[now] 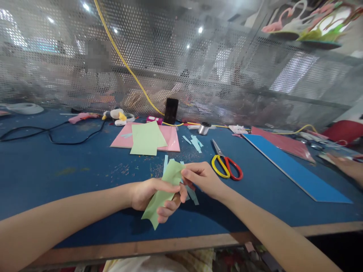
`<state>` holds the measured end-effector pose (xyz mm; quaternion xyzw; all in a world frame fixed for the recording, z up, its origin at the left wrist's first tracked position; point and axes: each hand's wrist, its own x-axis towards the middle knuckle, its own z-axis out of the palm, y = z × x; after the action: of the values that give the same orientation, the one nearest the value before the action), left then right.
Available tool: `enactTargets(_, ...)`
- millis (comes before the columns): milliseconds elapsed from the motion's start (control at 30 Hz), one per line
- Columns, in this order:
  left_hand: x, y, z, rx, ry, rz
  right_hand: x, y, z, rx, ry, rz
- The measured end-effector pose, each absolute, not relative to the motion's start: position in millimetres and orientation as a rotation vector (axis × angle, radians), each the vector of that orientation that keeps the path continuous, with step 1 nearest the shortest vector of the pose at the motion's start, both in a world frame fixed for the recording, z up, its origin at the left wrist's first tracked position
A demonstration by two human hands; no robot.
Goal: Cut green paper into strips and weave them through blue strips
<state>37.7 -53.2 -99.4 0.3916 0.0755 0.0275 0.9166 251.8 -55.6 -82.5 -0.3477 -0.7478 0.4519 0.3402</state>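
Observation:
A creased strip of light green paper [171, 172] is held above the blue tabletop near its front edge. My left hand [159, 194] grips its middle, thumb on top and fingers curled beneath. My right hand [202, 179] pinches the strip's upper right edge between thumb and fingers. Under and behind the hands lie pale blue paper strips [193, 195], partly hidden. Scissors [226, 165] with one yellow and one red handle rest to the right of my right hand, blades slightly apart. Beyond my hands, light green paper sheets [146, 139] lie on a pink sheet stack [119, 140].
A wire spool [203, 129] and more pale blue strips [195, 143] sit behind the scissors. A dark phone [171, 110] leans by the mesh wall. On the right lies a blue board [295, 170], with another person's hand [347, 166] beyond. A pink glue gun [82, 117] trails a black cord.

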Motion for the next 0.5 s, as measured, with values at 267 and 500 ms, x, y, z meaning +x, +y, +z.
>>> enactTargets(267,44.2,-49.2,-105.4,0.716,0.190,0.167,249.7,-59.1,-77.6,-1.083,-1.845,1.147)
enactTargets(500,47.9,-52.7,-103.7,0.711,0.287,0.317,254.8,-52.5,-78.8,-1.221,-1.805,0.912)
